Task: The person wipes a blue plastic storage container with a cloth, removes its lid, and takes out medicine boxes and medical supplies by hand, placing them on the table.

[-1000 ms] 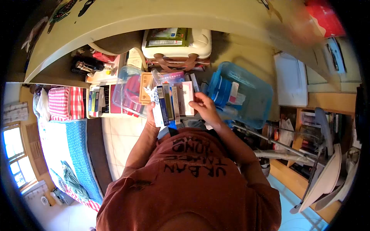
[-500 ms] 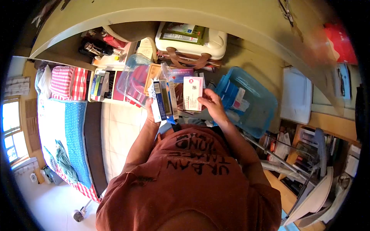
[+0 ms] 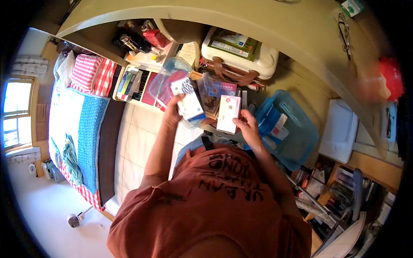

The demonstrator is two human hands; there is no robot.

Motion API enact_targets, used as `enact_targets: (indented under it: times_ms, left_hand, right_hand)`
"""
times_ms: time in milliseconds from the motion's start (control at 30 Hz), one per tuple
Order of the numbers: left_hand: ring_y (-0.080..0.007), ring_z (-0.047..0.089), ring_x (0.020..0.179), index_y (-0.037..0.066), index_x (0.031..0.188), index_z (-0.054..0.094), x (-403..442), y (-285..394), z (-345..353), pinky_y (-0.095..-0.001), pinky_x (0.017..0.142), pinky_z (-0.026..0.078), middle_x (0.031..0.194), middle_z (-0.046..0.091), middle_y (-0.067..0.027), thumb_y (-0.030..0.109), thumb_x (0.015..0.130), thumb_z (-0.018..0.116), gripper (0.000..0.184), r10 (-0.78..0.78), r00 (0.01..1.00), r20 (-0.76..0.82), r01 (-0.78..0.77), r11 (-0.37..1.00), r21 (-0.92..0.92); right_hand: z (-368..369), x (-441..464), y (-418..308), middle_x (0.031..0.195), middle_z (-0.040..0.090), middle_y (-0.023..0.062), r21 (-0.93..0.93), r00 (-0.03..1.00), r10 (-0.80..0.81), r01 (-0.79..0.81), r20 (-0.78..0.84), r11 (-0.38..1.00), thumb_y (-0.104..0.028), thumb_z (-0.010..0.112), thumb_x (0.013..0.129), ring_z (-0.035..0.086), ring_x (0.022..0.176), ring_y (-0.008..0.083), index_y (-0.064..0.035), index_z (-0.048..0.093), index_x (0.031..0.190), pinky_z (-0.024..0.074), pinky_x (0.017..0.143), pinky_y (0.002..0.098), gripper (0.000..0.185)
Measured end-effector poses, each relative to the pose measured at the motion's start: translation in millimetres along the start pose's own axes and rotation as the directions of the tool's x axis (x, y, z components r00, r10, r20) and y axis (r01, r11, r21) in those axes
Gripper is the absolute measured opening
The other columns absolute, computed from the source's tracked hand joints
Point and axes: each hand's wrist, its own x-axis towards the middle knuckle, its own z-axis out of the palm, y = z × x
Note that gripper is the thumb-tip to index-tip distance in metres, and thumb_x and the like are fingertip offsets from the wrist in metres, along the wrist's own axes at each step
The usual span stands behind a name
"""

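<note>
Gripped in my left hand (image 3: 173, 111) are boxes, the top one a white box (image 3: 188, 103) with a dark pattern and a blue end, tilted over a clear plastic container (image 3: 160, 88). My right hand (image 3: 248, 124) holds a white and pink box (image 3: 229, 113) upright by its lower right side. Between and behind the two hands lies a pink and purple box (image 3: 223, 89), with a clear plastic bag beside it. To the right of my right hand is a blue translucent bin (image 3: 297, 133) with blue packs inside.
A white case (image 3: 241, 53) with brown handles stands behind the boxes. An open drawer (image 3: 133, 101) with small boxes is at the left, near a bed (image 3: 71, 112). A curved tabletop edge (image 3: 241, 17) crosses the top. Metal poles and shelves stand at the lower right.
The view has shifted, so the surroundings appear further right. My left hand has moved its boxes away from the right-hand box and turned the white patterned face up. The white and pink box remains in my right hand.
</note>
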Motion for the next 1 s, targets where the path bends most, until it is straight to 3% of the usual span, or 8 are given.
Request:
enact_targets:
  times_ms: [100,167,367,467,633,900,967,1000]
  left_hand:
    - [-0.0238,0.069,0.087,-0.003,0.117,0.055,27.4,50.3,-5.9,-0.0353,0.081,0.057,0.100,0.068,-0.0135,0.015,0.079,0.067,0.043,0.098,0.995,-0.024,-0.092,0.982,0.167]
    - [-0.0210,0.068,0.085,-0.002,0.115,0.055,42.5,75.8,2.1,-0.0327,0.078,0.057,0.097,0.068,-0.0112,0.011,0.078,0.068,0.042,0.187,0.977,0.104,-0.212,0.907,0.364]
    - [-0.0202,0.067,0.083,0.000,0.119,0.057,105.2,91.8,-39.6,-0.0336,0.076,0.055,0.099,0.068,-0.0109,0.009,0.073,0.071,0.049,0.229,0.972,-0.058,-0.118,0.685,0.719]
    - [-0.0197,0.067,0.080,0.001,0.123,0.056,113.4,81.0,-41.7,-0.0335,0.075,0.055,0.098,0.068,-0.0103,0.007,0.072,0.071,0.054,0.438,0.887,-0.143,-0.224,0.682,0.697]
    - [-0.0183,0.066,0.089,0.002,0.127,0.054,108.4,84.7,-44.9,-0.0327,0.077,0.054,0.105,0.067,-0.0106,0.005,0.073,0.071,0.057,0.282,0.959,-0.015,-0.203,0.726,0.657]
    - [-0.0213,0.059,0.108,-0.007,0.141,0.036,76.5,78.3,-21.7,-0.0318,0.089,0.048,0.123,0.058,-0.0183,0.015,0.076,0.076,0.079,0.497,0.854,-0.155,-0.196,0.583,0.789]
    - [-0.0204,0.058,0.108,-0.007,0.139,0.039,79.1,75.4,-31.6,-0.0327,0.090,0.047,0.122,0.059,-0.0149,0.016,0.077,0.075,0.076,0.462,0.884,-0.076,-0.239,0.584,0.776]
    - [-0.0201,0.062,0.096,-0.005,0.136,0.042,120.2,62.1,-90.9,-0.0316,0.078,0.051,0.115,0.062,-0.0149,0.014,0.072,0.079,0.077,0.571,0.820,0.041,-0.391,0.507,0.768]
  right_hand:
    - [1.9,1.7,-1.7,0.091,0.066,0.0067,-0.102,0.998,-0.039,0.043,0.043,0.994,-0.010,0.067,0.085,0.062,0.082,0.0132,0.0009,0.057,0.105,0.0490,0.074,0.0279,0.024]
    - [4.8,3.8,2.9,0.093,0.066,0.0072,-0.104,0.997,0.032,-0.025,0.070,0.994,-0.010,0.067,0.085,0.062,0.084,0.0135,0.0014,0.058,0.106,0.0490,0.074,0.0287,0.025]
    - [18.7,8.5,4.3,0.090,0.066,0.0078,-0.181,0.996,-0.003,0.019,0.089,0.983,-0.012,0.068,0.083,0.062,0.082,0.0144,0.0011,0.059,0.105,0.0489,0.073,0.0291,0.027]
    - [25.1,23.6,19.2,0.087,0.067,0.0102,-0.249,0.995,-0.044,0.066,0.091,0.966,-0.014,0.069,0.082,0.064,0.079,0.0173,0.0006,0.059,0.104,0.0497,0.071,0.0310,0.028]
    - [59.1,57.6,7.4,0.087,0.068,0.0159,-0.440,0.986,-0.152,0.170,0.076,0.882,-0.018,0.070,0.081,0.067,0.077,0.0269,0.0010,0.059,0.098,0.0513,0.070,0.0364,0.028]
    - [125.0,122.1,6.9,0.092,0.066,0.0214,-0.451,0.994,-0.101,0.078,-0.029,0.889,-0.018,0.069,0.081,0.065,0.085,0.0370,0.0010,0.055,0.097,0.0497,0.073,0.0434,0.029]
    - [130.5,137.3,28.3,0.089,0.064,0.0261,-0.576,0.974,-0.223,0.159,-0.042,0.802,-0.016,0.066,0.082,0.064,0.082,0.0422,0.0015,0.053,0.103,0.0505,0.074,0.0472,0.030]
    - [128.2,138.2,24.3,0.089,0.063,0.0270,-0.642,0.953,-0.302,0.218,-0.023,0.735,-0.014,0.064,0.081,0.064,0.080,0.0423,0.0020,0.052,0.106,0.0512,0.072,0.0478,0.032]
